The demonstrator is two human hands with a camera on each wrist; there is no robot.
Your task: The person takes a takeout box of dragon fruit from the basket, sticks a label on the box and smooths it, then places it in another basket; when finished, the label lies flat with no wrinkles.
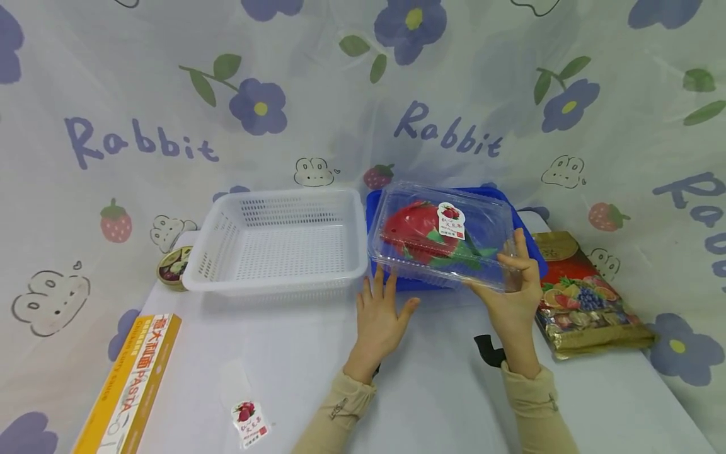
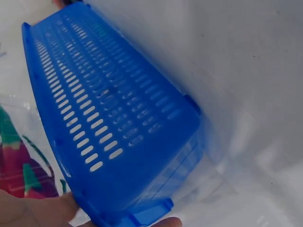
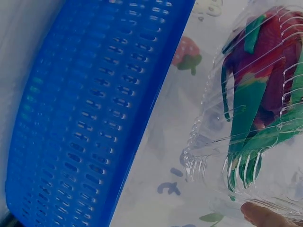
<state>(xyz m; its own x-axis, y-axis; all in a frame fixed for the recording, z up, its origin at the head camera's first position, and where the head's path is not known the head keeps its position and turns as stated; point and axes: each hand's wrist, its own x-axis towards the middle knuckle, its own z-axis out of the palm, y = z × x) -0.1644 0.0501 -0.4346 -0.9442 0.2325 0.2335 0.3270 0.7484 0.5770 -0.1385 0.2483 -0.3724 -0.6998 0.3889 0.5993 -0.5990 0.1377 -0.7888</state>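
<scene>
A clear plastic clamshell box (image 1: 442,236) with a red and green dragon fruit inside and a label on its lid is held tilted above the blue basket (image 1: 527,236). My right hand (image 1: 518,277) grips its right front corner, thumb up along the side. My left hand (image 1: 382,312) is open with straight fingers just below the box's left front corner; whether it touches is unclear. The left wrist view shows the blue basket (image 2: 109,118) from above, the box (image 2: 19,161) at left and my fingertips (image 2: 38,210). The right wrist view shows the box (image 3: 255,118) beside the basket (image 3: 90,118).
A white perforated basket (image 1: 272,243) stands left of the blue one. A round tin (image 1: 172,268) sits at its left. A yellow pasta box (image 1: 130,384) and a loose fruit label (image 1: 249,424) lie front left. A golden fruit bag (image 1: 584,296) lies right.
</scene>
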